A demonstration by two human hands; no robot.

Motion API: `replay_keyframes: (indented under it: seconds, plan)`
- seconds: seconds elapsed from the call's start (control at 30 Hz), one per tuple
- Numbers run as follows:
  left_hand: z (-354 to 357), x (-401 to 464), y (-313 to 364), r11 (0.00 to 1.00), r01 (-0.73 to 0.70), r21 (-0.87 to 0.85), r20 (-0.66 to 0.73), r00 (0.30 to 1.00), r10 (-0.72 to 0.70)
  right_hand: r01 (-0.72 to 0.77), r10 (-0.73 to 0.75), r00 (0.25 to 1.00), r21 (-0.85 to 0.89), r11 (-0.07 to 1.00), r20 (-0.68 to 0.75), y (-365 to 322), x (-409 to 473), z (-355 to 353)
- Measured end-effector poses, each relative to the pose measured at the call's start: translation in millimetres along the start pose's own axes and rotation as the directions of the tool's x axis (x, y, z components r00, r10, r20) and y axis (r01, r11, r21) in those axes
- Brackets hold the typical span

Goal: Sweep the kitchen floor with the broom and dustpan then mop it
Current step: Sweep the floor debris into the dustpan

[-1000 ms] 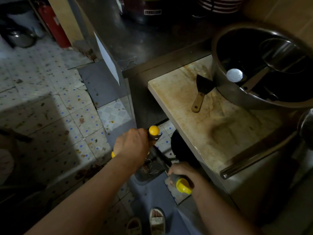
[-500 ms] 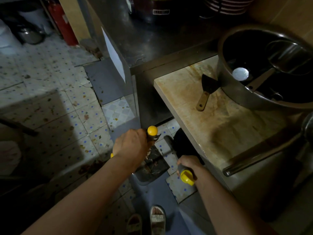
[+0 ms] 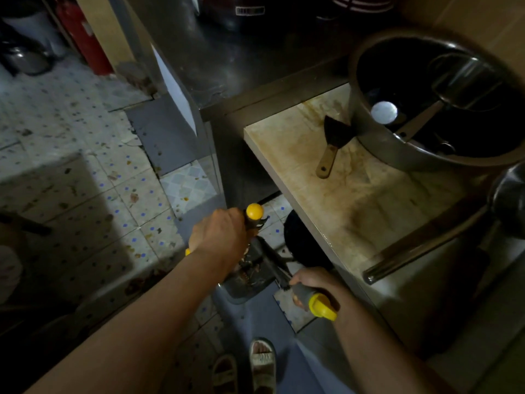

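Grimy speckled tile floor [image 3: 71, 177] beside a stained pale counter [image 3: 335, 200]. Left hand [image 3: 218, 237] grips the dustpan's [image 3: 250, 282] yellow-knobbed handle; right hand [image 3: 315, 282] grips the broom [image 3: 277, 258], its dark bristles resting in the dustpan between both hands.

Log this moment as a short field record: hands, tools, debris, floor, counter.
left hand: grips the dustpan handle
right hand: grips the broom handle
dustpan: on the floor, dark debris in it
broom: bristles over the dustpan
floor: tiles with scattered specks
counter: scraper beside a large pot
mop: none in view
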State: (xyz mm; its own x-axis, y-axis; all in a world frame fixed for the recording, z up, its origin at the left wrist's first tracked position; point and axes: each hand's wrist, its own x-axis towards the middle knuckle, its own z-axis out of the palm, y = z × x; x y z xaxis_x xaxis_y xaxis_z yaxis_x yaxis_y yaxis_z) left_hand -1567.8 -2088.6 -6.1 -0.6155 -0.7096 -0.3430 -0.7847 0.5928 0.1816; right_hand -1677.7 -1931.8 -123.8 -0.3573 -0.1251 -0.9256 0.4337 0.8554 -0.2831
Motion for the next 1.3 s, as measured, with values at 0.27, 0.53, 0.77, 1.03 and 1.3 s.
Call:
replay_keyframes:
  seconds: [0.27,0.53,0.77,1.03,1.3]
  plan:
    - [-4,-11,-1,0.999,0.027,-0.033,0.038,0.999,-0.026,0.013,-0.008,0.996,0.063,0.998,-0.094,8,-1,-7]
    - [-8,-18,-13,1.000,0.012,0.019,0.029,1.000,-0.013,-0.015,0.025,0.988,0.068,0.998,-0.153,15,2,-3]
    - [-15,-25,-19,0.999,0.016,0.032,0.038,0.999,-0.017,-0.047,0.046,0.998,-0.028,0.998,-0.053,27,23,18]
    - [-22,-30,-27,0.997,0.038,0.061,0.033,0.999,-0.040,0.015,-0.021,0.995,-0.064,0.998,-0.095,10,1,33]
    - [-19,-27,-26,0.998,0.047,0.050,0.030,0.998,-0.049,0.023,-0.034,0.994,-0.107,0.994,-0.106,2,8,18]
